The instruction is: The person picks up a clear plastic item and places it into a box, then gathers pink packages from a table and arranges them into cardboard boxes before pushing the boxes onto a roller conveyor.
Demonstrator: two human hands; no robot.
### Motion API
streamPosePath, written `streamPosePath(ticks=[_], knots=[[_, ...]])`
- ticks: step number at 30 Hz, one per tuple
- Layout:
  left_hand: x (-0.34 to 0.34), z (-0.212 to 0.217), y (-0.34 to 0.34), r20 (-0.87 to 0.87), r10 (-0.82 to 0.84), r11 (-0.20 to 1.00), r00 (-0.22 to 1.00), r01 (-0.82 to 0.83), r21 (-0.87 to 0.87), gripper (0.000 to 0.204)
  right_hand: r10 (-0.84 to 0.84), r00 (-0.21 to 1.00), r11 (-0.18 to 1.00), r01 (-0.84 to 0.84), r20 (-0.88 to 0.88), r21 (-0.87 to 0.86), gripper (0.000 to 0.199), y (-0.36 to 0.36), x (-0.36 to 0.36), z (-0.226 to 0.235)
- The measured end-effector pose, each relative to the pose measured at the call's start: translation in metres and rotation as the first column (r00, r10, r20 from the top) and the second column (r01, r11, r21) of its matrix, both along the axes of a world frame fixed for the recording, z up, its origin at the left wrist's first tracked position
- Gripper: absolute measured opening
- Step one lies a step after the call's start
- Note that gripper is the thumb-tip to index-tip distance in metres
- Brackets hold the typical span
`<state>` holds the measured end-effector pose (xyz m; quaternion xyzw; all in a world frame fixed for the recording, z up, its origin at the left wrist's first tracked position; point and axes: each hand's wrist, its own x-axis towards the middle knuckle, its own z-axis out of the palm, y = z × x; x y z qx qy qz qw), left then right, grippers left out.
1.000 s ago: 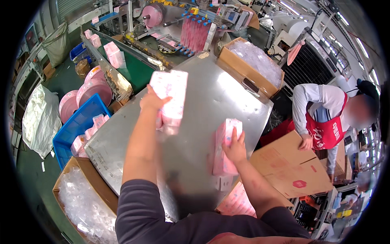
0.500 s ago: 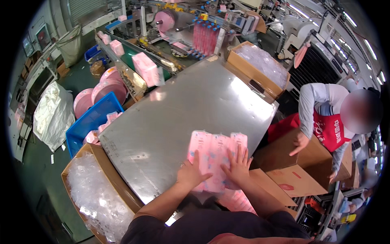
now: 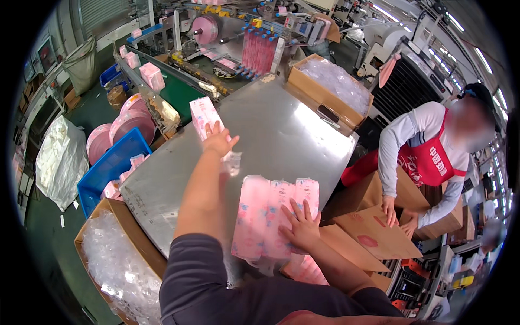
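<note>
My left arm is stretched out over the metal table, and my left hand (image 3: 218, 142), fingers spread, is at the near end of a pink-and-white wrapped pack (image 3: 203, 112) by the table's far left edge. Whether the fingertips press on it, I cannot tell. In front of my body lies a side-by-side group of pink flower-printed packs (image 3: 254, 216) in clear film. My right hand (image 3: 301, 227) rests on the right part of this group with its fingers apart. Beneath the near end of the group, another pink pack (image 3: 306, 269) shows in part.
The metal table (image 3: 260, 138) has cartons of clear plastic bags at its left (image 3: 119, 271) and far right (image 3: 336, 81). A conveyor (image 3: 181, 100) carries more packs. A blue crate (image 3: 116, 162) stands at left. On the right, a co-worker in a red apron (image 3: 428, 162) handles an open carton (image 3: 374, 233).
My left hand has left the grouped packs and reached forward to the single pack, which has come onto the table. The right hand stays on the group. The co-worker's hands have moved to a carton flap.
</note>
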<state>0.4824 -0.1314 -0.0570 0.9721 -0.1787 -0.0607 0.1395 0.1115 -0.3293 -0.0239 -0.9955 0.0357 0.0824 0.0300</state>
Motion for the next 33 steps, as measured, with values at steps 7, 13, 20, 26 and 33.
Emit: streamPosePath(ticks=[7,13,20,26,33], knots=[[-0.23,-0.013,0.103,0.08,-0.465,0.869,0.881,0.472,-0.15,0.059,0.006,1.0,0.999,-0.006,0.014,0.032,0.071,-0.006,-0.003,-0.008],[-0.321,0.031,0.111,-0.191,-0.42,0.893,0.887,0.366,-0.262,0.084,0.045,0.998,0.997,-0.042,-0.045,0.072,0.072,-0.002,-0.02,-0.003],[-0.202,0.046,0.076,0.062,-0.236,0.952,0.97,0.244,-0.187,0.087,0.014,0.995,0.996,-0.005,-0.101,0.088,0.072,0.004,-0.014,0.007],[-0.02,0.062,0.005,0.168,0.16,0.963,0.973,-0.117,-0.245,0.078,0.01,0.998,0.998,-0.005,-0.069,0.066,0.073,0.003,-0.01,0.01],[0.046,-0.015,0.021,0.081,-0.137,0.99,0.987,0.14,-0.032,0.054,0.008,0.999,0.999,-0.007,-0.033,0.032,0.071,-0.001,-0.008,0.004]])
